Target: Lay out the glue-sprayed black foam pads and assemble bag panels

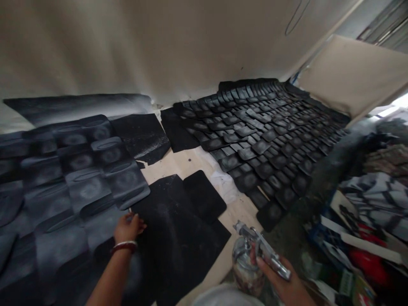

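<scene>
My right hand (270, 267) is wrapped round the handle of a metal spray gun (263, 246), whose nozzle points up and left. Below the gun hangs its round cup (247, 267), stained with paint. My left hand (130, 227), with a red band and a bangle at the wrist, has its fingers bent together around a small pale object, too small to name. It is at the lower edge of overlapping dark grey pieces (87, 187) with lighter misted ovals. Right of that hand lie flat black sheets (178, 229) and a black rounded piece (205, 195).
Many small black pieces (270, 148) lie in overlapping rows at the right. A pale sheet (127, 46) rises behind. Cloths (379, 204) and mixed items, some red, stand at the far right. A pale round rim (226, 296) shows at the bottom.
</scene>
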Tool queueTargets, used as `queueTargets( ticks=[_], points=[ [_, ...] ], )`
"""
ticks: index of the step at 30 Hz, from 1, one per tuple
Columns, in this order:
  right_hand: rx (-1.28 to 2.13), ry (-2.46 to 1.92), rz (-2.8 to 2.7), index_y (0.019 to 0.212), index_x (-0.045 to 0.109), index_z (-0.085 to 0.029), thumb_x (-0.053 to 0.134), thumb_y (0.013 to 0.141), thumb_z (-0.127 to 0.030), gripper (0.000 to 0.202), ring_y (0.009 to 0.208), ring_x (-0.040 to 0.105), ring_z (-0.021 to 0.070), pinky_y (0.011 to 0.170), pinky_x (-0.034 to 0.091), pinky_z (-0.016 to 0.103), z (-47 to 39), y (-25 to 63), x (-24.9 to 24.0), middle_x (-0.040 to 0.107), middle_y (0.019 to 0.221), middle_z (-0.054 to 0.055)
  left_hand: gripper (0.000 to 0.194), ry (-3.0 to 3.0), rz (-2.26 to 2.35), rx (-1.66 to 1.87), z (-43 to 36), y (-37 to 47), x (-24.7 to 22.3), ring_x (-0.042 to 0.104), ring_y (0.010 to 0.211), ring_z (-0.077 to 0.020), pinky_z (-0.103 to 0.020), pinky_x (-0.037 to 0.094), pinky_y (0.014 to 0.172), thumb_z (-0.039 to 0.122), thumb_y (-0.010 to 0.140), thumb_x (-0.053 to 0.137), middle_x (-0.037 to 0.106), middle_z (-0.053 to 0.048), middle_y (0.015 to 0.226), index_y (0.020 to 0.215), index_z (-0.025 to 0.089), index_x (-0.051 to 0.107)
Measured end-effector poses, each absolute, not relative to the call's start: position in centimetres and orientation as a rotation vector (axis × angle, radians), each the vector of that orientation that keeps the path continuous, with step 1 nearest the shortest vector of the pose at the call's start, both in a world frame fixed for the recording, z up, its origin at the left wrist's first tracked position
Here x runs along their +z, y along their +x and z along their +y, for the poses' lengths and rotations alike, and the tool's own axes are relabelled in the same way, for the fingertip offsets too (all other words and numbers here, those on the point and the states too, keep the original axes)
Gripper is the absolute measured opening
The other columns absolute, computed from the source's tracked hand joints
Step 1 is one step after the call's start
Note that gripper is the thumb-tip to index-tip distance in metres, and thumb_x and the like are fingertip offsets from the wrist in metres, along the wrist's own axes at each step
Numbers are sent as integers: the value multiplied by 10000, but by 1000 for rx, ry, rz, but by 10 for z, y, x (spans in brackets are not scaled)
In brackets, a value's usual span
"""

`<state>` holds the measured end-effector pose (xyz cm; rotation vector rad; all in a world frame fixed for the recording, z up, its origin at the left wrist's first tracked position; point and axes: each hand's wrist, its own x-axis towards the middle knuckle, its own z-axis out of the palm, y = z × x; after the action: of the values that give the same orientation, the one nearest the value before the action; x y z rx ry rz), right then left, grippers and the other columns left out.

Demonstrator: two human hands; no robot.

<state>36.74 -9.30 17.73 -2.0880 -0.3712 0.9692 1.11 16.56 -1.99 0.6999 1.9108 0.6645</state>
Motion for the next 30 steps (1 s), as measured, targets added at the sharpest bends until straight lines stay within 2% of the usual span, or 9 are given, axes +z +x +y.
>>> queueTargets(
  ticks=[5,9,12,17,24,30],
  points=[
    [1013,-2036,-297,995,662,-164,737,602,-497,520,970,630,307,889,494,418,-119,385,168,711,964,84,162,565,1519,482,73,122,-12,645,515,-177,-273,520,464,142,762,556,635,-34,625,920,141,520],
    [1145,-1986,-393,1080,618,-176,692,694,-450,479,1034,601,276,915,478,379,-127,400,174,677,1076,79,124,446,1432,495,35,194,-9,668,592,-167,-269,530,529,110,770,549,669,-78,715,892,128,541],
    [1158,-1952,-501,1079,612,-168,651,749,-427,421,1021,604,255,916,469,357,-122,410,180,677,1062,77,126,350,1419,555,32,226,-7,673,621,-169,-275,533,564,88,762,561,672,-95,721,883,118,541],
    [1104,-1917,-556,1017,637,-145,655,742,-436,401,949,627,250,853,494,330,-122,428,179,692,984,80,86,269,1438,590,36,245,-6,663,582,-174,-287,530,557,75,761,566,652,-86,647,818,116,517],
    [1151,-2000,-424,1116,594,-148,701,691,-442,528,1087,567,304,968,436,425,-141,435,176,654,1114,111,69,238,1462,600,34,248,-13,655,566,-159,-255,517,528,78,772,556,654,-80,658,820,119,528],
    [1201,-1939,-421,1042,637,-157,725,639,-482,525,920,650,286,818,537,373,-119,420,176,709,966,93,89,217,1467,616,35,248,-15,655,559,-169,-261,516,524,60,742,578,655,-88,654,806,109,540]
  ],
)
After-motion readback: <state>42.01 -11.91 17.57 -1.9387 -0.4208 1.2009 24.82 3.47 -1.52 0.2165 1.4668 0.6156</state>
